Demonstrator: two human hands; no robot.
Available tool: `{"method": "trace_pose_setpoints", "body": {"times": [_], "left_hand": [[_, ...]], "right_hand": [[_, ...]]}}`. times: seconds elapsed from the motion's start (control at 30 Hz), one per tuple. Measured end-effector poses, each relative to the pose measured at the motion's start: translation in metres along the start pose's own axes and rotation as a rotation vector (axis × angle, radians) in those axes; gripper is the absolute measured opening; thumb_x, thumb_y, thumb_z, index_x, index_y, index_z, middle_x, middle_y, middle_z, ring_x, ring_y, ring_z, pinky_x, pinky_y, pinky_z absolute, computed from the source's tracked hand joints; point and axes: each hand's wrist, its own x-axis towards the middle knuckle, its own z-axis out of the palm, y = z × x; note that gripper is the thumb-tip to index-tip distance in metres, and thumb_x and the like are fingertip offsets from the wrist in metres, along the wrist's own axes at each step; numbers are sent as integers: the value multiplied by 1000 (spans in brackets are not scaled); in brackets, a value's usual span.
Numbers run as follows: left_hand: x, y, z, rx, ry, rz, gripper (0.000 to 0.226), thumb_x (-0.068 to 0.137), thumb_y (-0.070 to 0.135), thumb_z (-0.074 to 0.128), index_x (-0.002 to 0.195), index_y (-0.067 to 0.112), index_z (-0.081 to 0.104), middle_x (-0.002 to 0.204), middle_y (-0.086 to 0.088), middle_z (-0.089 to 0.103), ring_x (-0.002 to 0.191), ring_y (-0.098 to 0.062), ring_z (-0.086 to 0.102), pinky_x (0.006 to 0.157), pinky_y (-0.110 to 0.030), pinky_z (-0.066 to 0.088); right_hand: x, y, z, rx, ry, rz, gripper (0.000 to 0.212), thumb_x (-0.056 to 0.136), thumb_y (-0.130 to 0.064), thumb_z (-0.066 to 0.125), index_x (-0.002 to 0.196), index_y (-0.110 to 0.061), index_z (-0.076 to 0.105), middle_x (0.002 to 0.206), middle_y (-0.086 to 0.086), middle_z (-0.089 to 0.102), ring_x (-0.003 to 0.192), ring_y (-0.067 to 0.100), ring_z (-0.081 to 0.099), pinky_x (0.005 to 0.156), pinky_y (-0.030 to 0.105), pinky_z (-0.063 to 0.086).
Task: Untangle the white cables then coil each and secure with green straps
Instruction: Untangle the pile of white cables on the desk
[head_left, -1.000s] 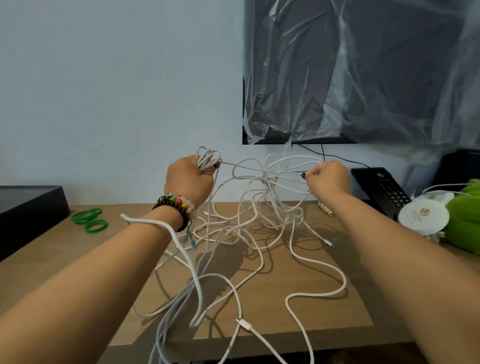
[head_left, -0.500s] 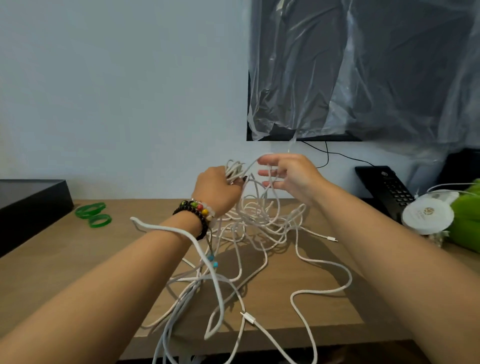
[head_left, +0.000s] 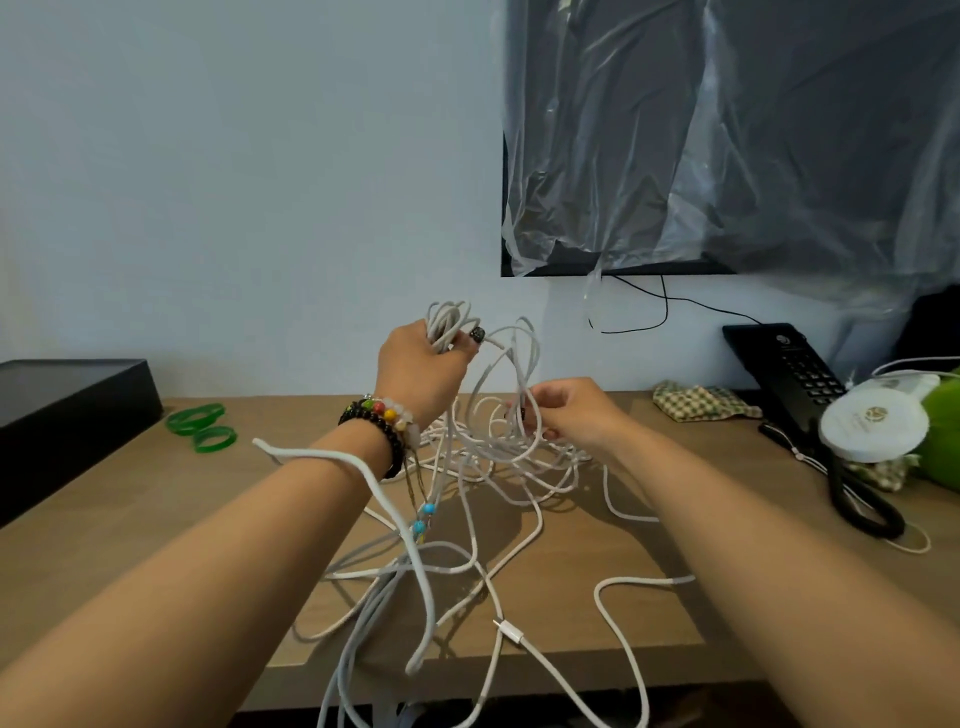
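A tangle of white cables spreads over the wooden table and hangs off its front edge. My left hand is raised above the table and grips a bunch of cable loops. One thicker white cable lies draped over my left forearm. My right hand is lower, just right of the left, and pinches a loop that runs up toward the bunch. Two green straps lie flat at the table's far left.
A black box stands at the left edge. At the right are a black desk phone, a round white lid, a green soft object and a checked cloth. A plastic-covered screen hangs on the wall.
My hands, spread wide a second ago, came together. My left hand has since lifted with its bunch, and my right hand has dropped and closed on a loop.
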Motion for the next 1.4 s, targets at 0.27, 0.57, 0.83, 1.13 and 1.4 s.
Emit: {"method": "trace_pose_setpoints", "body": {"times": [0.27,0.57,0.83,1.13,1.4], "left_hand": [[11,1,-11,-149,202,-127,31,89,23,64,62,19,50,55,1,43,50,-15,39,52,-25,36],[20,2,-28,-61,218,-93,35,91,24,62,61,19,45,57,1,43,50,-13,40,50,-23,33],[17,-19,-19,-82,102,-261,24,91,28,61,75,12,53,64,-5,49,59,-24,47,62,-34,45],[17,-12,-14,-127,104,-263,35,93,27,57,63,16,45,57,-3,43,57,-25,45,61,-35,45],[5,2,-10,-105,136,49,17,95,27,60,88,13,65,80,-2,63,74,-17,58,70,-28,47]], "right_hand": [[10,-8,-9,-543,110,-171,11,79,-11,71,74,-16,64,71,0,61,66,15,53,56,21,41],[26,7,-21,-657,293,-78,17,89,-8,57,80,3,67,79,16,67,75,29,61,65,32,47],[52,-91,-68,-750,552,-442,23,97,-14,49,92,-21,70,80,5,57,72,25,54,60,31,41],[50,-111,-61,-682,411,-322,32,92,6,44,98,-3,74,79,22,64,65,21,45,60,30,38],[34,-125,-48,-682,202,-423,28,98,-7,50,113,-16,72,69,-10,49,57,9,44,62,26,50]]}}
